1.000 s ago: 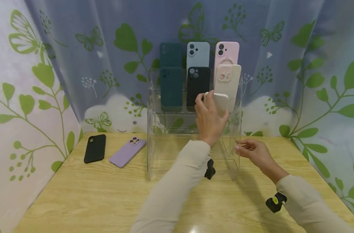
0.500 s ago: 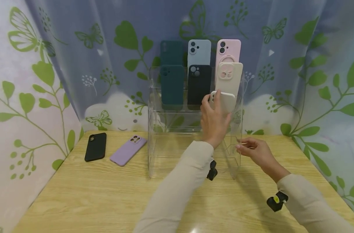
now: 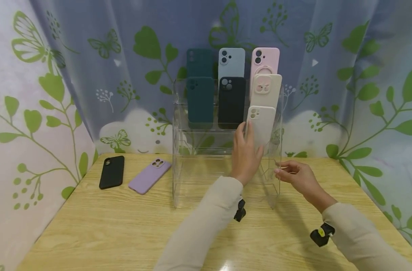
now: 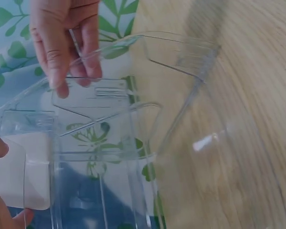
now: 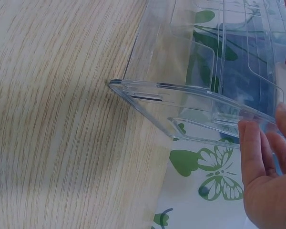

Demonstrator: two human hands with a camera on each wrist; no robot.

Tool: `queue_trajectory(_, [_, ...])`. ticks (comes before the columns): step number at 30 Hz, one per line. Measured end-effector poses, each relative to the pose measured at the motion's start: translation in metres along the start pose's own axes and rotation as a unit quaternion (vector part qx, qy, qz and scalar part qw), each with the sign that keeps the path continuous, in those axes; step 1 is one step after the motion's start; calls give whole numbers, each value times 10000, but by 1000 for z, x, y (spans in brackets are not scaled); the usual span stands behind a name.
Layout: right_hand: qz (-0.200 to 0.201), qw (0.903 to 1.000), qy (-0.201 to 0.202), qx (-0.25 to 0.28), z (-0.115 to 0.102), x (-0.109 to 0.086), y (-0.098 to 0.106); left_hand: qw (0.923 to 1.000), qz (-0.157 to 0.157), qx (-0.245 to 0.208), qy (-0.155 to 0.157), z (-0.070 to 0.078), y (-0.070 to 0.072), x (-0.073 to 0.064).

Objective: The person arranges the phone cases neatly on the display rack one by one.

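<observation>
A white phone case (image 3: 262, 120) stands in the right column of a clear acrylic display stand (image 3: 206, 171), below a cream case (image 3: 267, 94). My left hand (image 3: 245, 154) is at its lower left, fingers fairly straight along the left edge, thumb before its lower part. In the left wrist view, the lower end of the white phone case (image 4: 37, 171) shows behind the clear front. My right hand (image 3: 298, 177) pinches the stand's right side panel between thumb and fingers. The right wrist view shows the right hand's fingers (image 5: 251, 152) against the panel.
Upper tiers hold two dark green cases (image 3: 200, 99), a light blue case (image 3: 231, 62), a black case (image 3: 231, 99) and a pink case (image 3: 265, 60). A black case (image 3: 111, 172) and a purple case (image 3: 149, 176) lie left on the wooden table (image 3: 124, 229). Patterned cloth hangs behind.
My left hand moved the white case right, under the cream one, then slid down from its top, uncovering more of it. My right hand has stayed on the stand.
</observation>
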State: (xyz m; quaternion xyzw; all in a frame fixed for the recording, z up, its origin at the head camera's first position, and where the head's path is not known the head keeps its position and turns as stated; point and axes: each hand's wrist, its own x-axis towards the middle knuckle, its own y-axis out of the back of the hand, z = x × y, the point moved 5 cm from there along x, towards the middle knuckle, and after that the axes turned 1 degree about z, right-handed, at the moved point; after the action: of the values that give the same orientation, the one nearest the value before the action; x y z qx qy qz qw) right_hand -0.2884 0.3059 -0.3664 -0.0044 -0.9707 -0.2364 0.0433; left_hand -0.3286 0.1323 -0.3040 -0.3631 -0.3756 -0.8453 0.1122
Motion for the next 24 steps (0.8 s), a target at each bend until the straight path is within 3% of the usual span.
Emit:
queue_trajectory(9, [-11, 9999, 73, 78, -1, -1, -1, 9994, -7, 343, -97, 0, -4, -12])
queue_trajectory(24, [2, 10000, 76, 43, -2, -1, -2, 9969, -626, 464, 54, -3, -5, -15])
